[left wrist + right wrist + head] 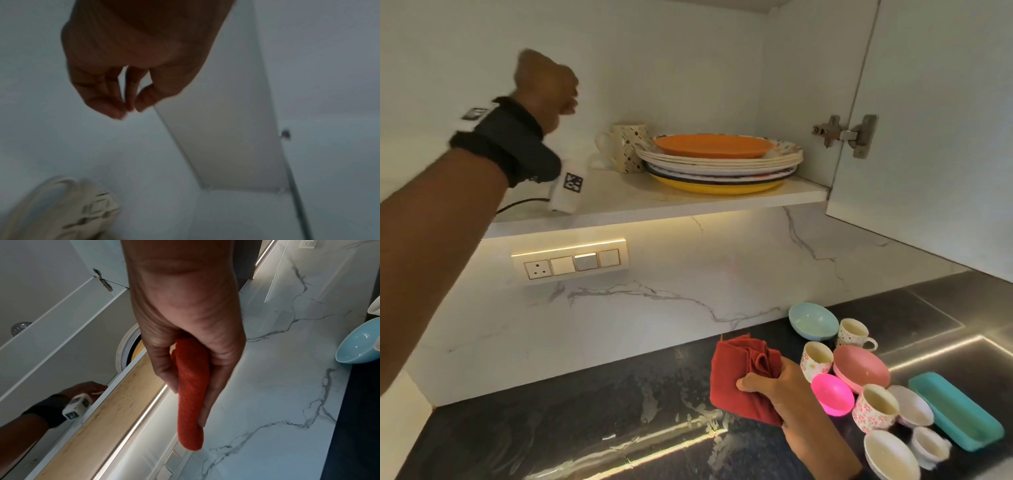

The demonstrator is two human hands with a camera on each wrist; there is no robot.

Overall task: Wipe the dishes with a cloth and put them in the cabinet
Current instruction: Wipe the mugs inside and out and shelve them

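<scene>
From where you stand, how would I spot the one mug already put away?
Look inside the open cabinet, on its white shelf. Left of the plate stack stands a cream mug with dark speckles, the only cup up there; the rest sit on the counter.

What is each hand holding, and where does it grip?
The right hand grips the folded red cloth along one side. The left hand holds nothing.

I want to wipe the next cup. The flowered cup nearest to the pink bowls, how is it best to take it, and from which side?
Probably by the rim and upper wall, from above. The flowered cup stands upright, mouth open, and no handle shows from here. The large pink bowl and small bright pink bowl crowd its sides. The empty left hand could take it; the right hand holds the red cloth.
</scene>
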